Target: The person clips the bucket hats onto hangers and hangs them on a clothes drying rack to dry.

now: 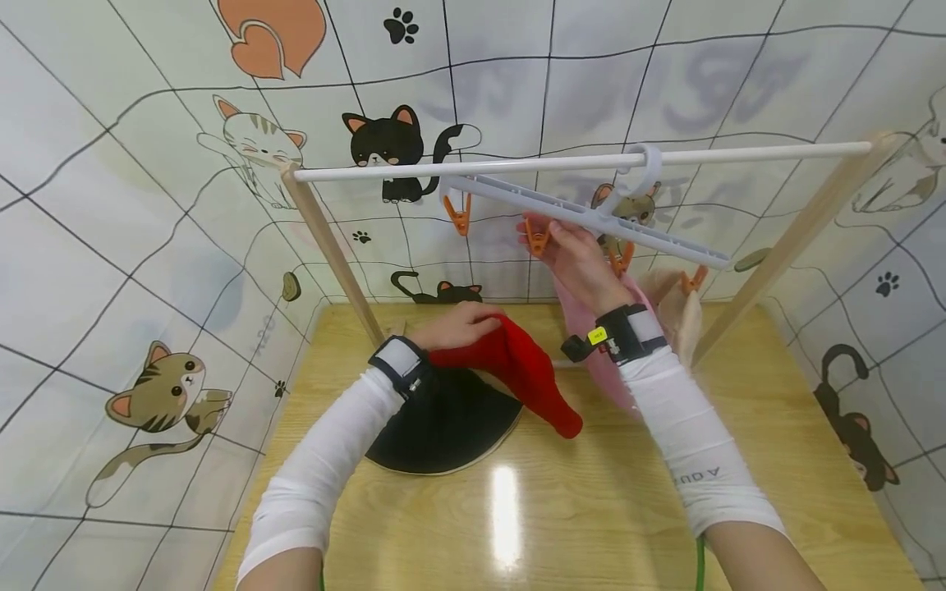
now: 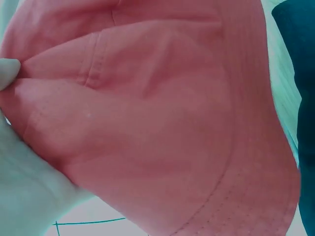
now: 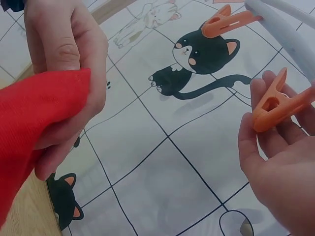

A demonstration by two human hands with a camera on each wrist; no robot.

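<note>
My left hand (image 1: 454,326) grips a red fabric hat (image 1: 528,369) by its edge, above the table. Up close in the left wrist view, the hat (image 2: 147,113) shows seams and a brim with rows of stitching. Higher up, my right hand (image 1: 580,258) has its thumb and fingers about an orange clip (image 3: 273,108) on a pale grey-blue hanger (image 1: 591,217). The hanger hooks over a white rod (image 1: 473,167) and tilts down to the right. Another orange clip (image 1: 459,217) hangs from its left end with nothing in it.
A pink cloth item (image 1: 613,382) hangs behind my right forearm, and a beige one (image 1: 680,316) hangs from the rightmost clip (image 1: 695,281). A black item with a curved, light edge (image 1: 443,435) lies on the wooden table (image 1: 591,509). Wooden posts (image 1: 332,254) support the rod.
</note>
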